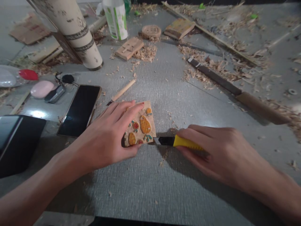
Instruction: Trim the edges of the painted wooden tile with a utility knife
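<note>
A small square wooden block (152, 121) lies on the grey tabletop, its carved top painted with orange, red and green shapes. My left hand (113, 130) grips it from the left, with the fingers over the far edge and the thumb at the near edge. In my right hand (209, 147) is a yellow utility knife (188, 142), held closed in the fingers. Its blade points left and meets the block's near right corner. Just beyond my left hand rests a thin carving tool (123, 90) with a pale wooden handle.
A smartphone (81, 108) and a black case (21, 141) lie at left, near a car key (54, 94). Behind stand a cream cylinder (81, 40) and a green-white can (116, 20). Carved blocks (129, 48), a long file (216, 77) and wood shavings (147, 51) lie farther back.
</note>
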Demonstrator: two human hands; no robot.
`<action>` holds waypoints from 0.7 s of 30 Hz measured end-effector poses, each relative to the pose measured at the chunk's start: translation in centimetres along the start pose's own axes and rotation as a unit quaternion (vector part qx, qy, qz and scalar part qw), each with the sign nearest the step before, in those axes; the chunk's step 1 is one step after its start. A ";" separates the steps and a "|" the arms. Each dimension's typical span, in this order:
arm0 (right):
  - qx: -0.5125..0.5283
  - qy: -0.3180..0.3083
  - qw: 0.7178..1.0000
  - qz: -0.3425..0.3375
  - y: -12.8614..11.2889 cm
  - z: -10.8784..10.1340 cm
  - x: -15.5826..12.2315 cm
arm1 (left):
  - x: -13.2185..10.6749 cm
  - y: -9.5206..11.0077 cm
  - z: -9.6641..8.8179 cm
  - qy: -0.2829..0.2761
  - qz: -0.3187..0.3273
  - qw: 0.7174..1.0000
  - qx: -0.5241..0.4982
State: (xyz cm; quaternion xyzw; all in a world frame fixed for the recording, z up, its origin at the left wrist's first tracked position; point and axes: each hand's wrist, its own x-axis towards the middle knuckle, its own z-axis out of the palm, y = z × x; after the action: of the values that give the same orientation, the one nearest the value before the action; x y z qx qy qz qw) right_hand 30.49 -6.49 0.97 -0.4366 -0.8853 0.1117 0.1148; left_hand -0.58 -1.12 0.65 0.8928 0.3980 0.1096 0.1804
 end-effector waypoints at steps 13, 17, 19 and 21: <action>-0.035 0.016 0.999 0.016 0.1 0.5 0.0 | 0.5 0.0 -0.2 -0.002 -0.004 1.000 -0.021; -0.033 0.008 0.999 0.012 0.4 0.4 0.1 | 0.5 0.0 -0.2 0.001 -0.004 1.000 -0.015; -0.040 0.007 0.999 0.009 0.5 0.5 0.2 | 0.5 0.0 -0.3 -0.002 -0.002 1.000 -0.013; -0.064 0.017 0.998 0.013 0.9 0.4 0.2 | 0.4 0.0 -0.4 -0.006 -0.001 1.000 -0.014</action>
State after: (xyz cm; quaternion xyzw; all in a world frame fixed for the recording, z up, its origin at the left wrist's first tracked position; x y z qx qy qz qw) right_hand 30.87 -5.82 0.34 -0.4567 -0.8827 0.0486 0.0997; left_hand -0.48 -0.67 1.05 0.8905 0.3959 0.1099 0.1957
